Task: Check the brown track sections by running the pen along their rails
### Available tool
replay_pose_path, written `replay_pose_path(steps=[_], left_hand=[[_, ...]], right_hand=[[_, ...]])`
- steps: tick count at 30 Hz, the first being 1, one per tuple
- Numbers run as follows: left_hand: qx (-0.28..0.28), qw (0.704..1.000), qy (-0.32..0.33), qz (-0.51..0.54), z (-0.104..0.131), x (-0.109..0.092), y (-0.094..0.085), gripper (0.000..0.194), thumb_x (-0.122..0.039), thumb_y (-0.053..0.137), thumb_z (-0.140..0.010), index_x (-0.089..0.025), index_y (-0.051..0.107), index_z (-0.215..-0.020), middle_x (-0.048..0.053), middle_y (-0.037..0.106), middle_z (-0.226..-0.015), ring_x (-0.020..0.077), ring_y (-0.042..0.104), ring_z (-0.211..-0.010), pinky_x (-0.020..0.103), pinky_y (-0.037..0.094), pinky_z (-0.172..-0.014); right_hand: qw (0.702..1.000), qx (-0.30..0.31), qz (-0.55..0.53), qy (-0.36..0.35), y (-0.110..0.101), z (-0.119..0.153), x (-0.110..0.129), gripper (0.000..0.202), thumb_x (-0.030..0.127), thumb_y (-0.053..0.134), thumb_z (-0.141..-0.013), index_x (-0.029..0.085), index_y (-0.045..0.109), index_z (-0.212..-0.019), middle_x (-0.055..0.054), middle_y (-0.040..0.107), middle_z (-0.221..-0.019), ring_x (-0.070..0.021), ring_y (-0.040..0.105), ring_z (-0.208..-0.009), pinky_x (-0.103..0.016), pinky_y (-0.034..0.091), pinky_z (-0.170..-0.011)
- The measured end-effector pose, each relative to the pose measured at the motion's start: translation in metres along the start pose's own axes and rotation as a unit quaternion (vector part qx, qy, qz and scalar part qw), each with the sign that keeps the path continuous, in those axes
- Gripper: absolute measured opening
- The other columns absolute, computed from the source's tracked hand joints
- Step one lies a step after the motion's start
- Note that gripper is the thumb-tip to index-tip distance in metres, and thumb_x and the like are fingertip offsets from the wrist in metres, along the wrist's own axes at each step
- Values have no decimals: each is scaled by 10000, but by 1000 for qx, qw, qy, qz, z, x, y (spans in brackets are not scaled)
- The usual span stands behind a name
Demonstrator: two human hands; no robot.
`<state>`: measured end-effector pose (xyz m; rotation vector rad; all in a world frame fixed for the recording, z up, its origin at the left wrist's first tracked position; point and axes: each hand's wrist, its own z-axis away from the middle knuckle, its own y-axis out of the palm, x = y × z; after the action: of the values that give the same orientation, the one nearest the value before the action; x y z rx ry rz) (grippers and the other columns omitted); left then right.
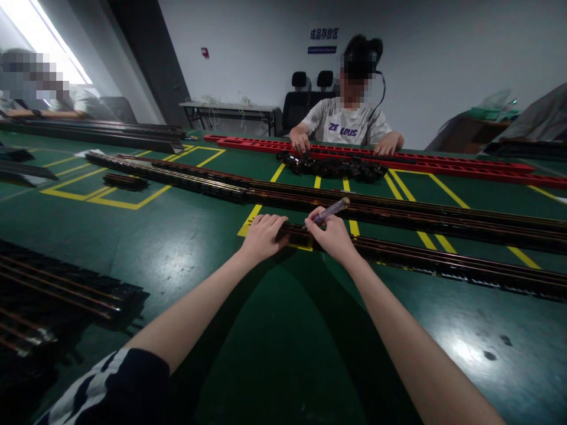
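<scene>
A wide green table (186, 265) fills the foreground, and a long bundle of dark rails (398, 215) stretches across it; just this side of that, the near dark rail (443, 260) lies flat, running off to the right! Over its left end spreads the left hand (264, 237), though whether those fingers clasp it I can't tell; close beside, the right hand (332, 235) pinches a slim pen-like tool (330, 211), slanted, tip down at the rail

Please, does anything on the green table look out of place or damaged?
Two dark spots mark the table right of the right forearm, odd against the shiny surface; stains or loose bits, I cannot tell. No damage stands out.
</scene>
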<state>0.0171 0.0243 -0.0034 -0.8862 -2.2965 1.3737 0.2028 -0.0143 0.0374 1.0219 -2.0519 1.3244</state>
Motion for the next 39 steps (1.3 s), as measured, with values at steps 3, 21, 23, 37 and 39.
replay_pose_path(steps=[3,21,23,37,39], left_hand=[[-1,1000,-5,-7,0,-1,0,364,-382,524,-883,-146,571,-1156,96,682,-1065,272,606,-981,406,439,-877],[-4,999,-42,-4,0,-8,-5,316,-226,522,-838,-172,590,-1142,84,688,-1124,272,596,-1059,439,380,-927],[-6,999,-37,-4,0,-7,-5,341,-201,514,-829,-176,579,-1162,85,677,-1152,271,589,-1077,437,370,-939],[1,999,-30,-24,2,-6,-8,487,-46,490,-724,-182,556,-1187,101,652,-1169,297,571,-1079,461,372,-931],[5,999,-35,-24,2,-6,-8,511,-27,489,-706,-175,553,-1191,104,648,-1175,300,567,-1091,466,372,-936]], right_hand=[[1000,1,2,-9,0,0,1,140,298,555,-785,225,510,-675,-14,633,-657,-193,606,-671,-300,431,-664],[999,1,-25,20,1,1,3,121,235,551,-824,217,544,-705,-10,686,-637,-191,668,-672,-300,476,-698],[999,2,-25,19,1,1,4,119,238,551,-825,217,543,-708,-9,685,-639,-189,666,-674,-298,473,-699],[999,10,-34,8,2,1,2,117,256,549,-832,213,552,-723,-17,681,-653,-198,663,-685,-315,465,-702],[999,11,-28,10,2,1,2,113,250,553,-830,213,550,-724,-19,680,-657,-201,662,-691,-317,461,-705]])
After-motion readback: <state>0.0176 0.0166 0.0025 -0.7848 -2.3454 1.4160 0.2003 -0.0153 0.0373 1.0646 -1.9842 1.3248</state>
